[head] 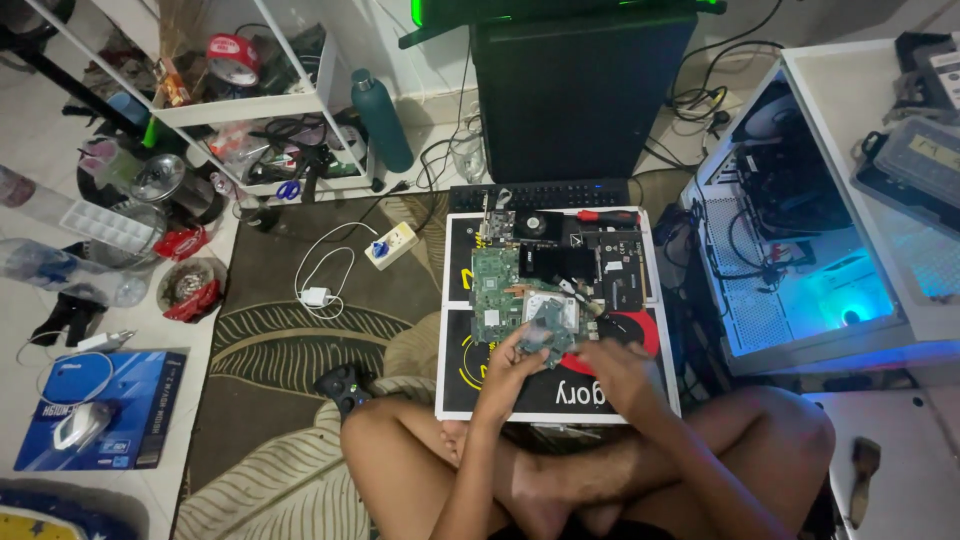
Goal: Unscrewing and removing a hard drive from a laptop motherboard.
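A person sits cross-legged on a patterned rug [300,340], looking down at a flat black-and-white box [560,395] that lies on the floor in front of the knees and carries the parts. The left hand [508,362] is closed on the near left edge of a small greenish circuit board [548,335], thumb on top and fingers beneath, lifting it just above the box. The right hand [618,362] comes in from the right with its fingers curled by the board's right edge; whether it grips the board or only touches it cannot be told, as the back of the hand hides the fingertips. Just beyond the held board, partly under it, lies a larger green mainboard [497,285] on the left half of the box, and to its right a black panel [575,262] with more dark parts. A red-handled screwdriver [607,216] rests along the far edge of the box, just before a black keyboard [540,194]. Farther off stands a dark computer tower [580,90]. To the right, an open white computer case [800,270] glows blue inside. On the rug to the left lie a white power strip [392,245] and a white charger [316,297] with cable, and a black game controller [344,383] sits near the left knee. Far left, a grey mouse [80,425] rests on a blue box [105,408], and a teal bottle [381,120] stands beside a white shelf [245,105].
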